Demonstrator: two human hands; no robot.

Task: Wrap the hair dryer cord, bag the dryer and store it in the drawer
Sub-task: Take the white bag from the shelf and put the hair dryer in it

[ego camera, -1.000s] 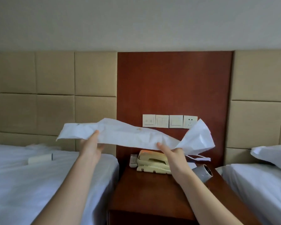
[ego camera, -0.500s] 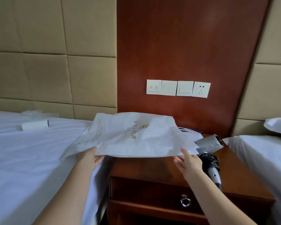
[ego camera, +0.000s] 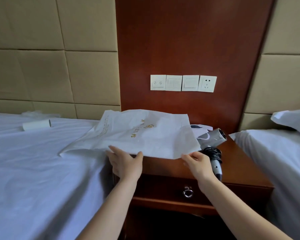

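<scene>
A white bag (ego camera: 142, 135) with gold print lies flat across the wooden nightstand (ego camera: 235, 163) and the edge of the left bed. My left hand (ego camera: 125, 163) grips its near edge at the middle. My right hand (ego camera: 197, 161) pinches the bag's near right corner. The silver hair dryer (ego camera: 216, 135) lies on the nightstand to the right, partly under the bag, with its black cord (ego camera: 213, 153) wound around the handle. Below the tabletop, the drawer (ego camera: 164, 187) with a ring pull (ego camera: 188, 192) is closed.
The left bed (ego camera: 33, 170) holds a white roll (ego camera: 36, 124). The right bed (ego camera: 275, 153) carries a pillow (ego camera: 294, 120). Wall switches and a socket (ego camera: 183, 83) sit on the wood panel above the nightstand.
The bag has come down from mid-air and now lies flat on the nightstand. My left hand has shifted right along its near edge. The view has tilted down.
</scene>
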